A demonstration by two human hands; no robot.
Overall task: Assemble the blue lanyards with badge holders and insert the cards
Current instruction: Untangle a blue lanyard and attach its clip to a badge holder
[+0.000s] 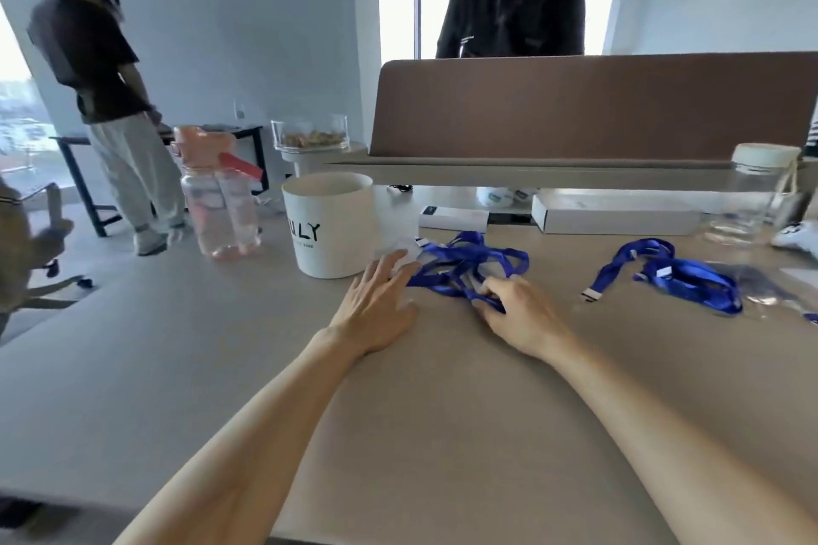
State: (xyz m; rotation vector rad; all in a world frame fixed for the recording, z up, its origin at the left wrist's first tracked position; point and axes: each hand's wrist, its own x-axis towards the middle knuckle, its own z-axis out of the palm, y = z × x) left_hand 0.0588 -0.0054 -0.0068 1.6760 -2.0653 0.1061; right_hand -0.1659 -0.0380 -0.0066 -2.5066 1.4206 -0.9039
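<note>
A tangle of blue lanyards (469, 259) lies on the beige table (442, 412) just beyond my hands. My left hand (376, 305) rests flat with fingers spread, its fingertips on a clear badge holder (405, 250) at the tangle's left edge. My right hand (518, 310) has its fingers curled around a blue strap at the tangle's near side. A second bunch of blue lanyards (677, 274) lies further right, partly on clear plastic sleeves (761, 283). No cards are visible.
A white tub (329, 226) stands left of the lanyards, with a pink water bottle (219, 199) beyond it. White boxes (615, 215) and a glass jar (748, 195) sit under a brown desk divider (575, 106). One person stands behind the divider, another at far left.
</note>
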